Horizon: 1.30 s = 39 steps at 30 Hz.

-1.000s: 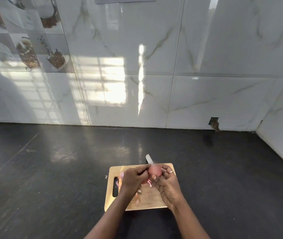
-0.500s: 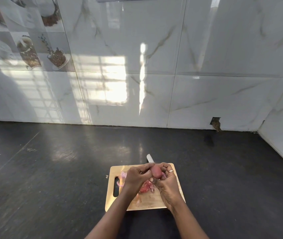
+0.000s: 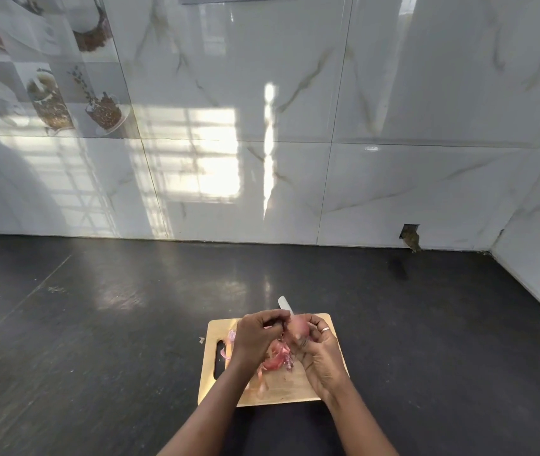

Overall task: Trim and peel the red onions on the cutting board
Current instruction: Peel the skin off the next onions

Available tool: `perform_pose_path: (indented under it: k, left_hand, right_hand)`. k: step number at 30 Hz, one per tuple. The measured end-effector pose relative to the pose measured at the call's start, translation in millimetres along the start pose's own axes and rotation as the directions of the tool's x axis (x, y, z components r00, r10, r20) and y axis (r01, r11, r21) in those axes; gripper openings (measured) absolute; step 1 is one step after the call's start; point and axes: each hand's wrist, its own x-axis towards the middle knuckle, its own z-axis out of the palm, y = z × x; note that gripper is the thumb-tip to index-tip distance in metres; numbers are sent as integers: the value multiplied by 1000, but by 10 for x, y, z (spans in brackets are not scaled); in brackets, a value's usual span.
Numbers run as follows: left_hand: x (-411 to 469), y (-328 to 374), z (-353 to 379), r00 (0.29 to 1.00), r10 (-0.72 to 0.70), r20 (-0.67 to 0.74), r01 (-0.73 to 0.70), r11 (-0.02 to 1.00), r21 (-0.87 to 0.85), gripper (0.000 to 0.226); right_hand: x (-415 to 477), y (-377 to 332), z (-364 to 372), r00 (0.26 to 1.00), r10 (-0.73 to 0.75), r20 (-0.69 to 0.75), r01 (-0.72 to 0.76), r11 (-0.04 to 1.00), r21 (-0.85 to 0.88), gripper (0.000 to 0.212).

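As fingers (image 3: 316,324) grip round onion (image 3: 297,329), papery peels (image 3: 276,356)

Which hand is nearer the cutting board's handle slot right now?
Left. The left hand is right beside the dark handle slot of the rectangular wooden cutting board; the right hand is farther over, toward the board's right edge, holding the red onion.

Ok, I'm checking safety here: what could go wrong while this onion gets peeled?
The knife sits just behind the hands, poking past the far edge of the cutting board; a bump could knock it or nick a finger. The onion is held above the board between left hand and right hand; it could slip and roll off.
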Motion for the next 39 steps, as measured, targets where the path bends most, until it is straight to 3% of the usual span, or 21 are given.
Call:
perform_pose_path:
  k: [4,8,16,22,28,33,39]
  left_hand:
    - [-15,-33,4,999,6,-37,-6,1000,-5,17]
    - [-51,-55,26,1000,25,-9,-24,997,70,19]
    - [-34,-50,27,997,45,-55,-32,974,224,14]
    - [13,-83,-66,987,-39,-158,72,976,206,15]
    - [28,-94,-89,995,42,-90,-10,942,336,22]
    - [5,-123,-66,999,37,-40,-23,951,309,26]
    - [-128,-74,-75,985,173,23,-174,973,148,27]
  right_hand:
    - [18,-29,-10,999,28,-25,-27,999,32,35]
    - [41,-52,-4,999,-1,-49,0,1000,-19,41]
    - [59,-66,14,998,43,-40,-41,998,58,32]
    - [34,-139,35,996,88,-18,-83,979,188,20]
    - [-7,-174,125,993,119,-9,-117,983,141,17]
    - [-18,-156,132,995,99,-25,-96,991,97,14]
    - [-5,-126,106,996,82,-14,-81,993,88,19]
